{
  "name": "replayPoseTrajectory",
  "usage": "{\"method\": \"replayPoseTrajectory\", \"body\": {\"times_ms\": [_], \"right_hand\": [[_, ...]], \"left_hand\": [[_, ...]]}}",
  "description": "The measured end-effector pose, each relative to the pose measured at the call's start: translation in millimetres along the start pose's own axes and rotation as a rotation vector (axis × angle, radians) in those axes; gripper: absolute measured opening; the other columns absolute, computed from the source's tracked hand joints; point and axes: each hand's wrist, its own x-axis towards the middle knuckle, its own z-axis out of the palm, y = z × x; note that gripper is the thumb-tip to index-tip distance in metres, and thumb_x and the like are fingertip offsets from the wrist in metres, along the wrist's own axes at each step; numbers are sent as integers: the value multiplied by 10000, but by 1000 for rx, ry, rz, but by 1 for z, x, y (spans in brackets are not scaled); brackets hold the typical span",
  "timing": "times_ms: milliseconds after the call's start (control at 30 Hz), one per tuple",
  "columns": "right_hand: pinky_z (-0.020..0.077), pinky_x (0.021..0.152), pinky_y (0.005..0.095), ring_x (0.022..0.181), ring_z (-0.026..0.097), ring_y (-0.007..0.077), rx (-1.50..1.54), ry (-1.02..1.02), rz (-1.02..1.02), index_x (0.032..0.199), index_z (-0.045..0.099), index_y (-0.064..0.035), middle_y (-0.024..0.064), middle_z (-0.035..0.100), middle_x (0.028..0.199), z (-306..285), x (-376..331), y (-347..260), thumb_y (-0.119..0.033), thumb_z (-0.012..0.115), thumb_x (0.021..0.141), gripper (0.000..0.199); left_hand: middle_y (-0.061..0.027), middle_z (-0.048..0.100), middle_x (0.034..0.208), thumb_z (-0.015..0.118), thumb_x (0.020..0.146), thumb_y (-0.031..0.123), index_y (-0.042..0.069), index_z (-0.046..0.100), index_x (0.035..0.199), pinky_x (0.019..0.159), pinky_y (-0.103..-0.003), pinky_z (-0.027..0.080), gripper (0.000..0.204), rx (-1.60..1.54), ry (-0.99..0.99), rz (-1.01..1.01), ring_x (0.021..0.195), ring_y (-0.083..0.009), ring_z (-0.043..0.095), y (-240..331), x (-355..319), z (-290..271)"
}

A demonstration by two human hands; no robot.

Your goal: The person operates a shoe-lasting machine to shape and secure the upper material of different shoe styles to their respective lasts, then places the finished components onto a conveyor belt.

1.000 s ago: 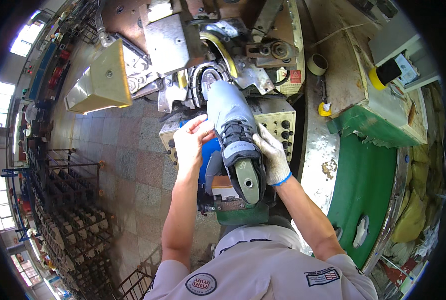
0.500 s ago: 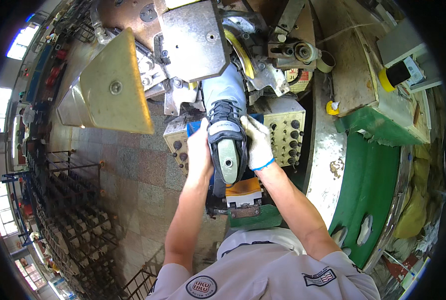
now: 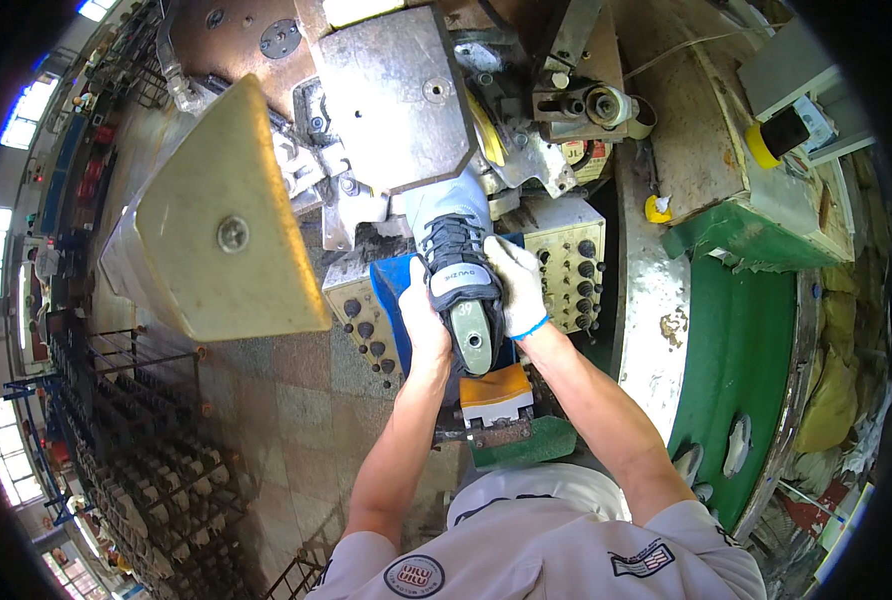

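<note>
A grey sneaker [image 3: 453,240] with black laces sits on a last, its toe pushed under the metal head [image 3: 396,95] of a press machine. My left hand [image 3: 421,330], bare, grips the shoe's left side near the heel. My right hand [image 3: 516,285], in a white glove with a blue cuff, holds the right side of the collar. The grey heel end of the last [image 3: 476,340] shows between my hands. An orange-and-white block [image 3: 496,393] lies just below the shoe.
Cream control panels with dark knobs [image 3: 571,270] flank the shoe. A tan wedge-shaped cover [image 3: 216,240] juts out at left. A green conveyor [image 3: 736,330] curves along the right. Metal racks [image 3: 136,440] stand at lower left over a tiled floor.
The view has closed in on the machine. The shoe has gone forward under the metal head, with both hands sliding along its sides toward the heel.
</note>
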Motion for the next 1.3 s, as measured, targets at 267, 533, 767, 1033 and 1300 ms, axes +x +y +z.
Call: {"method": "replayPoseTrajectory", "body": {"times_ms": [267,533,767,1033,1300], "right_hand": [[521,838,292,948,634,130,-114,-30,-41,1216,660,10,61,691,1090,-12,-1,1,-245,539,1056,325],[573,919,492,1257,561,428,-325,-6,-159,1485,338,52,292,458,1469,-153,-112,-74,-359,265,1071,588],[627,717,426,1051,685,367,-192,248,-55,1437,376,119,288,593,1296,-148,-155,-85,-217,502,1055,525],[629,773,371,1064,700,336,-313,61,-21,1443,377,119,280,607,1307,-95,-160,-102,-146,474,1052,482],[568,907,339,1125,656,276,-265,-235,-111,1419,456,99,192,645,1269,-27,-185,-124,-266,629,975,600]], "left_hand": [[-67,706,1005,375,1111,361,-34,660,1171,827,-308,520,491,-31,-85,10,878,-142,642,-8,4,-15],[-294,554,1356,792,782,219,-11,308,1513,1058,-486,447,907,1061,-19,-10,1244,-440,558,-162,-114,-135],[-288,620,1269,870,707,193,18,417,1440,951,-490,507,879,910,-67,75,1161,-457,607,-172,-81,-137],[-208,733,1056,890,659,298,101,605,1294,856,-466,531,724,860,151,-75,988,-396,698,-47,-154,-126],[-100,743,977,857,662,200,-30,695,1137,803,-318,528,552,497,-17,-34,861,-178,680,148,-197,-74]]}}
